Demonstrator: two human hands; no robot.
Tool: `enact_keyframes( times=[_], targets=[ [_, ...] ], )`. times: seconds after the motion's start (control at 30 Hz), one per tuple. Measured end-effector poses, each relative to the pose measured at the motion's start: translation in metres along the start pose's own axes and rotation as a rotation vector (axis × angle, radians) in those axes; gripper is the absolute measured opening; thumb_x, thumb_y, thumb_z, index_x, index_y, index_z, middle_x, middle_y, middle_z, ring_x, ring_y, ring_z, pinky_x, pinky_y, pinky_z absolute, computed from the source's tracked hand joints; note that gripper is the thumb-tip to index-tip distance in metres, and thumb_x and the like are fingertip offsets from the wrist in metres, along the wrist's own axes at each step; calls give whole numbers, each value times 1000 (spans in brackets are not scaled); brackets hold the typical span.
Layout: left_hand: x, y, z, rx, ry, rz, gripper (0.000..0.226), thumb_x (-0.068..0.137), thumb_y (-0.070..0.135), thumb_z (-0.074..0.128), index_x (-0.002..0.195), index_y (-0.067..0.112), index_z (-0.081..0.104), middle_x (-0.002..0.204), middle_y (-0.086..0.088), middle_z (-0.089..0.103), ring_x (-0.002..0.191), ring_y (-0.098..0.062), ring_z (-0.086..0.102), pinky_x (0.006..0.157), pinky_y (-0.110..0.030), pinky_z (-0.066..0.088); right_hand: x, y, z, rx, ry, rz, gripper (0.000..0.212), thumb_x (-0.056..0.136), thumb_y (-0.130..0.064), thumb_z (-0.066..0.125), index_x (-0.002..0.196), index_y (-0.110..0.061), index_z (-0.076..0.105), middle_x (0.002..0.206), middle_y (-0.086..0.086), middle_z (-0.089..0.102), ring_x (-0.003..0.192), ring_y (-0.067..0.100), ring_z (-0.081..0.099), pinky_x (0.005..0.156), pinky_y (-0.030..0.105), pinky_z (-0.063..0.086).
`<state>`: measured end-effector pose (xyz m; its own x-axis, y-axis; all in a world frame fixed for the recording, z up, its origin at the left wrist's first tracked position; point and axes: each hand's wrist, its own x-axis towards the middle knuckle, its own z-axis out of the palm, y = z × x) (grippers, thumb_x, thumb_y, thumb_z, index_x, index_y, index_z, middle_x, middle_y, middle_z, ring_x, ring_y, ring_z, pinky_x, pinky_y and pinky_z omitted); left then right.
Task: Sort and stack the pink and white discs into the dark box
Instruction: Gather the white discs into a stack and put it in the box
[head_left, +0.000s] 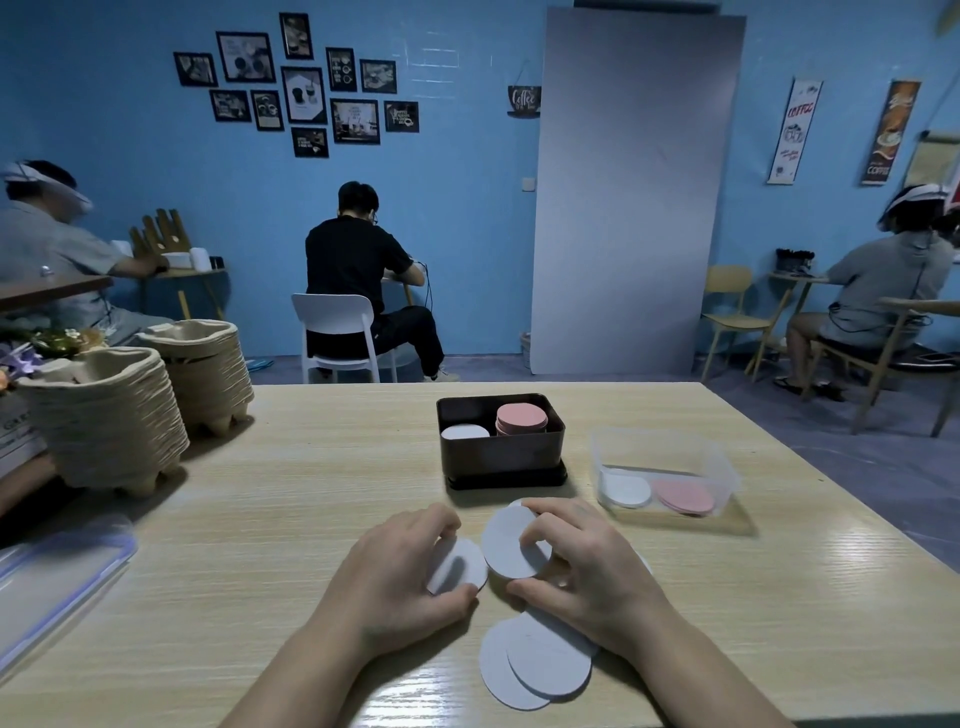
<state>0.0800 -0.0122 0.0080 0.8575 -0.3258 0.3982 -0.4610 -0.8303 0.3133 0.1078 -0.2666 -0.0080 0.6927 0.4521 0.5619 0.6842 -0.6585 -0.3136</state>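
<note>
The dark box (501, 457) stands mid-table with a pink disc stack (521, 418) on its right side and a lower white stack (464, 432) on its left. In front of it, my left hand (400, 577) holds a white disc (457, 569) between thumb and fingers. My right hand (582, 561) pinches another white disc (506, 543), tilted up off the table. More white discs (535, 662) lie overlapping on the table under my right wrist.
A clear plastic tub (667, 470) right of the box holds white and pink discs. Two stacks of pulp trays (109, 415) sit at the table's left, a clear lid (57, 577) lies at the left edge. People sit at other tables behind.
</note>
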Motion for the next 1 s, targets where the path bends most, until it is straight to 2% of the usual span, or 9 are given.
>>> enact_keyframes(
  times=[0.3,0.47,0.63,0.73,0.9,1.0],
  targets=[
    [-2,-8,4,42,235,81,52,78,52,70,117,22,56,108,9,64,100,-12,57,75,-28,53,0,2,4,-37,4,26,34,75,-54,73,93,-32,54,133,-15,57,121,9,51,94,24,45],
    [4,-2,9,121,193,262,41,80,44,70,110,18,58,120,2,67,109,-17,60,83,-26,54,1,1,5,-44,-26,-37,36,78,-51,76,97,-31,53,139,-9,56,127,11,48,99,25,45],
    [7,-1,11,146,201,358,36,81,41,74,102,15,63,125,-2,67,106,-20,62,81,-28,54,4,-1,8,-15,-35,-115,40,77,-40,83,106,-30,56,139,-4,56,126,15,50,101,25,46],
    [9,2,10,153,191,411,32,85,42,73,99,14,64,129,0,65,106,-19,60,81,-26,51,4,1,9,-17,-45,-126,35,79,-39,82,102,-29,57,141,-4,53,128,14,48,100,27,47],
    [6,-4,10,128,165,360,39,85,50,70,107,18,65,137,-2,63,115,-19,61,91,-27,52,3,-1,7,-25,3,-107,31,80,-43,76,100,-29,57,140,-4,55,128,14,49,100,26,46],
    [4,-8,11,91,183,316,40,84,48,70,112,20,64,136,-4,63,116,-20,63,93,-29,54,3,-2,5,-3,36,-76,27,81,-43,72,98,-31,55,140,-5,56,130,13,48,101,30,47]
  ],
)
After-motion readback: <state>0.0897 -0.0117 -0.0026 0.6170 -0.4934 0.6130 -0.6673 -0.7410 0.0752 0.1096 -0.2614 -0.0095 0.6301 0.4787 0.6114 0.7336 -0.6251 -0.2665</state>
